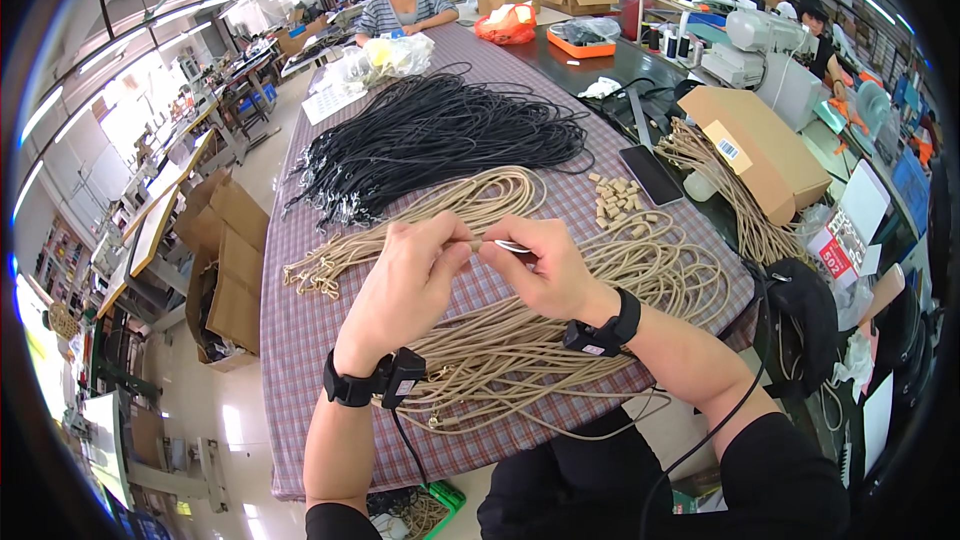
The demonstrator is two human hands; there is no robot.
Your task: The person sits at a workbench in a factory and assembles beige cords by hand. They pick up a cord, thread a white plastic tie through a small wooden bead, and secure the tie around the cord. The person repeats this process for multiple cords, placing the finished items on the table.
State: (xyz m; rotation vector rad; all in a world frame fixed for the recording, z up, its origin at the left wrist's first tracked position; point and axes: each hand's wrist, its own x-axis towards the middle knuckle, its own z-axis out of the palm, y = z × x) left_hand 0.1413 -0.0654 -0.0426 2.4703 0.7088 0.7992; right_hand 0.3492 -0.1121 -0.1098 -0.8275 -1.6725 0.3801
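Observation:
My left hand point(402, 278) and my right hand point(552, 265) meet fingertip to fingertip above the cords. Between the thumb and forefinger of my left hand is a small beige piece point(477, 245), mostly hidden; whether it is a cord end or a separate bit I cannot tell. My right hand pinches a thin, pale, shiny strip point(513, 247), whose kind does not show. Under my hands spreads a loose heap of beige cords point(520, 352). Just beyond lies a looped bundle of beige cords point(470, 198) with metal clasps point(316, 277) at its left end.
A large heap of black cords point(440, 135) covers the table's far half. Small beige blocks point(616, 200) and a black phone point(651, 176) lie on the right. A cardboard box point(755, 155) rests on more cords. Across the table sits another person point(405, 5).

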